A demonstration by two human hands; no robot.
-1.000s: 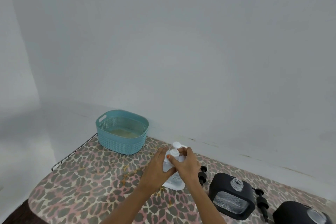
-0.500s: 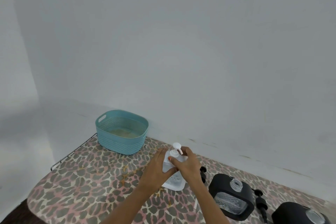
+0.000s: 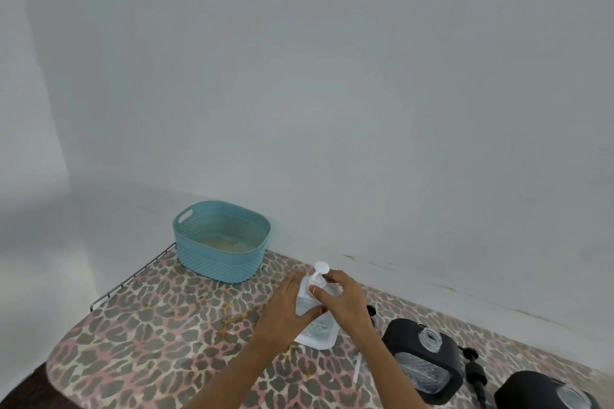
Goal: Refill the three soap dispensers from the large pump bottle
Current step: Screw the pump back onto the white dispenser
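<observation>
Leopard-print table (image 3: 166, 325), pump bottle (image 3: 318, 331) between fingers (image 3: 336, 277)

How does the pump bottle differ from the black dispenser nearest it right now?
The pump bottle is clear with its white pump fitted; the dispenser is black-cased with its neck open, a black pump lying beside it. The left hand and right hand grip the bottle; the dispenser stands untouched. Both sit on the table.

The left hand (image 3: 289, 307) and right hand (image 3: 347, 300) are wearing orange-red polish on the thumbnails; both forearms (image 3: 387, 362) are showing bare.
</observation>
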